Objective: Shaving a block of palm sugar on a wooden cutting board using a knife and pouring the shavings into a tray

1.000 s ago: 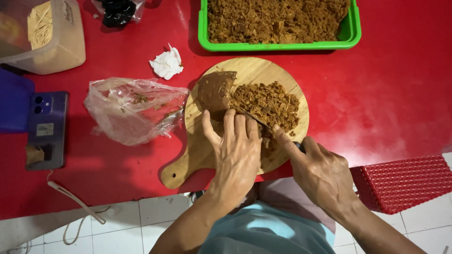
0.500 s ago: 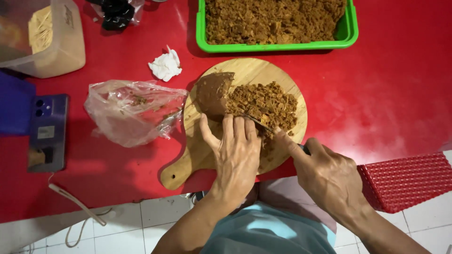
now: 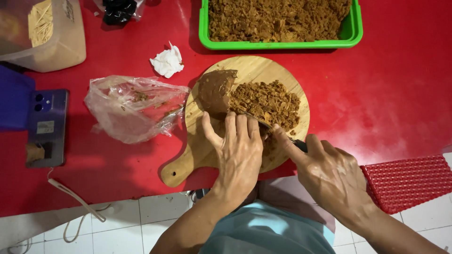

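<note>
A round wooden cutting board with a handle lies on the red table. On it sit a dark brown block and a heap of chopped brown crumbs. My left hand lies flat on the board, fingers pressing on the back of a knife blade just below the block. My right hand grips the knife's dark handle at the board's near right edge, forefinger stretched along it.
A green tray full of the same brown crumbs stands at the back. Left of the board lie a crumpled clear plastic bag, a white tissue wad, a phone and a clear container. A red woven stool stands at the right.
Both hands and the knife have stayed over the near part of the board, shifting only slightly. The block and crumb heap look the same.
</note>
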